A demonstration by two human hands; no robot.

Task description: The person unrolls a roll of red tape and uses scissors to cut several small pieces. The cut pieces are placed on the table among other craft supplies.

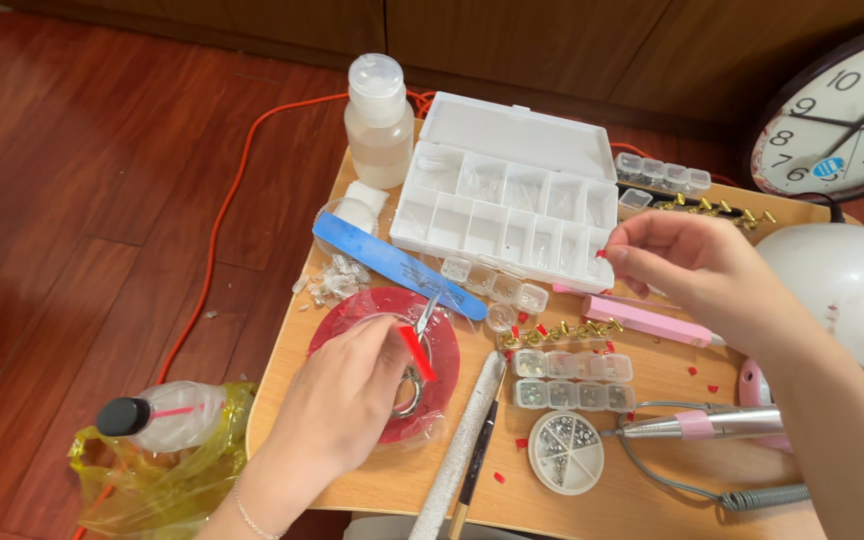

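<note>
Left hand (347,400) curled around small metal scissors (420,335), fingers through the loops, blades pointing up and away over a roll of red tape (442,375); a short red strip (415,352) clings at the blades, hanging loose above the roll. Right hand (697,265) raised near the far edge, thumb and forefinger pressed together on a tiny red piece (601,254), just beside the corner of the white compartment box (507,215).

For clean work: keep the scissors low and steady over the roll, so that the strip does not fold onto itself. Hold the small piece by its edge only, with light pressure. Bring the two hands close before any handover, rather than stretching across the clutter.

Just beyond the roll, a blue nail file (392,262) lying at a slant, its end touching the roll's rim. Between the hands, small clear bead boxes (572,378) and a round white dish (565,452) of stones. Further right, a pink block (647,322) and an electric drill pen (697,424) on the wooden table (652,495). At the back, a clear pump bottle (379,120).
</note>
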